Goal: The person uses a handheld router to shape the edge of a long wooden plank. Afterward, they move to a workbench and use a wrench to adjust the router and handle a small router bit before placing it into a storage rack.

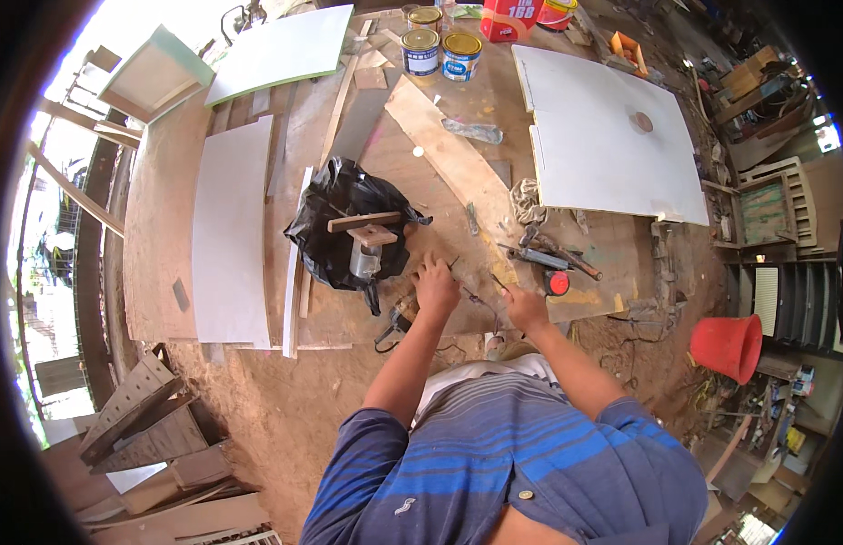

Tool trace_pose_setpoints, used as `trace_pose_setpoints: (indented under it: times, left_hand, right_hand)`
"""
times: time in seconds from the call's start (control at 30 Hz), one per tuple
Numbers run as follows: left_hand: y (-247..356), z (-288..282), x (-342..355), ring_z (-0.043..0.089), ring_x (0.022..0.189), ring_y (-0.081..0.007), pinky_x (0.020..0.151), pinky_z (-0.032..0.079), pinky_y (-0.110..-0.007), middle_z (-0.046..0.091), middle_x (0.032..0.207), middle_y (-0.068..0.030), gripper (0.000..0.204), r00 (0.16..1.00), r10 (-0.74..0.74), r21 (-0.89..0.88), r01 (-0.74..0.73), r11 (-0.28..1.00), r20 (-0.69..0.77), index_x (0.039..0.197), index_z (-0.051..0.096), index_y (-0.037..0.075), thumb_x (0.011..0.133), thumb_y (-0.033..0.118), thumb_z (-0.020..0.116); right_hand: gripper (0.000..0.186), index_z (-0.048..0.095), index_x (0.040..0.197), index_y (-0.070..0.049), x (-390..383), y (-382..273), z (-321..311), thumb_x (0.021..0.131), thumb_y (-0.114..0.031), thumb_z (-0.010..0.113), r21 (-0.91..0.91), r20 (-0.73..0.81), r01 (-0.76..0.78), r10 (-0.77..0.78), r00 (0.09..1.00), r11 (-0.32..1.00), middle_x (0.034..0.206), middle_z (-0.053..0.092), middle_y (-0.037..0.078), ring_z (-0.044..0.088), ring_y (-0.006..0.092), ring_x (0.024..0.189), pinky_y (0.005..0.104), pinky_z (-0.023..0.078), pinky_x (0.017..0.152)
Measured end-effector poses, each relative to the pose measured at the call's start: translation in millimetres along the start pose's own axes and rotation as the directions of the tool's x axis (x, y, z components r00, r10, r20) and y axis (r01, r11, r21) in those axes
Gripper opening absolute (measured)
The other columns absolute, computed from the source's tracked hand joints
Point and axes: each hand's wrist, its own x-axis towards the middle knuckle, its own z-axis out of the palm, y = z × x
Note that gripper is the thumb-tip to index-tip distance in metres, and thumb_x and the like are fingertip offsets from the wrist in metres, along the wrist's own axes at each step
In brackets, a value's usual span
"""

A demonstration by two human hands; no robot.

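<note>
My left hand [437,283] is low over the near part of the wooden table, fingers curled down, with a short dark tip showing beside them. What it grips is too small to name. To its right, my right hand [528,307] is closed on a thin dark stick-like tool [498,282] that points up and left. Between the hands lies a dark, thin cord-like piece [476,298]. Left of my left hand a black plastic bag [335,204] is bunched up, with a wooden-topped grey block tool [367,259] on it. A corded power tool [401,315] sits just below the bag.
Several hand tools [549,256] and a red round-capped item [557,283] lie right of my hands. A long plywood strip [449,145] crosses the table [158,272]. White panels [612,136] flank it. Paint cans [421,54] stand at the back. A red bucket [726,349] is at the right.
</note>
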Motion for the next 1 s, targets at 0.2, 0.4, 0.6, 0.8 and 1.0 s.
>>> trace_pose_setpoints:
  times: [0.2,0.4,0.6,0.8,1.0]
  left_hand:
    - [1.1,7.9,2.3,0.048,0.134,-0.043,0.109,0.038,-0.057,0.049,0.141,-0.0194,0.075,0.999,-0.034,-0.041,0.035,0.999,0.036,0.134,0.049,-0.001,0.075,0.022,0.09]
    - [6.1,7.1,2.9,0.05,0.13,-0.0423,0.108,0.037,-0.056,0.05,0.135,-0.0195,0.065,0.998,-0.055,-0.097,0.057,0.994,0.022,0.123,0.052,0.003,0.073,0.017,0.092]
    - [-4.5,13.4,5.1,0.05,0.13,-0.041,0.11,0.035,-0.054,0.051,0.134,-0.0188,0.065,1.0,-0.015,-0.026,0.014,1.0,-0.022,0.121,0.054,0.003,0.07,0.015,0.093]
    - [-15.3,18.6,-0.2,0.05,0.13,-0.0404,0.109,0.036,-0.054,0.05,0.136,-0.0185,0.068,0.993,0.011,-0.027,-0.014,1.0,-0.12,0.122,0.053,0.004,0.069,0.017,0.094]
    - [-18.5,15.4,-10.4,0.048,0.132,-0.0423,0.108,0.038,-0.055,0.049,0.14,-0.0221,0.068,0.986,0.051,-0.114,-0.07,0.991,-0.162,0.121,0.054,0.003,0.066,0.014,0.093]
  right_hand:
    - [0.027,0.068,0.1,-0.011,-3.4,0.7,4.9,0.103,-0.034,0.054,0.026,0.016,-0.026,0.026,1.0,0.999,0.079,0.07,0.024,0.068,0.0475,0.075,0.0601,0.053,0.067]
    - [0.027,0.068,0.1,-0.012,-3.6,6.3,0.3,0.103,-0.034,0.054,0.061,-0.009,0.009,-0.008,1.0,0.998,0.079,0.07,0.024,0.068,0.0478,0.075,0.0603,0.053,0.067]
    - [0.024,0.065,0.101,-0.012,0.9,4.7,-2.6,0.101,-0.034,0.056,0.062,0.039,0.018,-0.021,0.999,0.998,0.08,0.071,0.024,0.07,0.0481,0.077,0.061,0.054,0.068]
    - [0.026,0.066,0.096,-0.01,-2.8,-5.8,-3.4,0.101,-0.034,0.057,0.062,0.067,-0.007,0.003,0.998,0.998,0.081,0.072,0.023,0.07,0.0477,0.078,0.0606,0.055,0.068]
    - [0.029,0.068,0.097,-0.01,-7.7,-8.9,6.2,0.102,-0.036,0.054,0.068,0.067,-0.008,0.003,0.998,0.998,0.084,0.073,0.022,0.071,0.0474,0.08,0.0591,0.055,0.072]
